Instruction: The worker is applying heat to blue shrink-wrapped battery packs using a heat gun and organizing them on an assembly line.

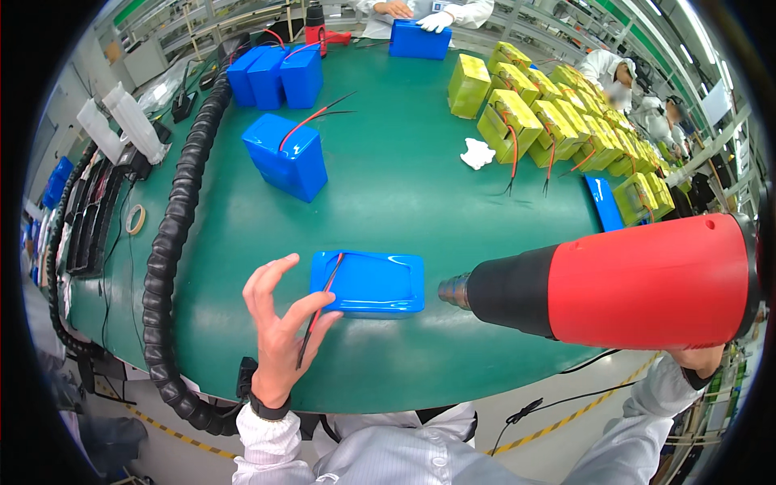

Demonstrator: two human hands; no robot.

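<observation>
A blue shrink-wrapped battery pack [376,280] lies in front of me, its upper face ringed by a raised wrap edge. Red and black wires [308,338] come out at its left end. My left hand [279,327] pinches these wires between thumb and forefinger beside the pack, the other fingers raised. My right hand [697,358] is wrapped round a red and black heat gun [647,279], whose body hides most of the fingers. The gun's metal nozzle points left at the pack's right end, a short gap away from it.
Several blue packs [284,158] stand at the back left of the green table [388,178]. Rows of yellow-green packs [509,121] fill the right. A black ribbed hose [171,250] runs down the left. Across the table, a co-worker's gloved hand [435,22] touches another blue pack.
</observation>
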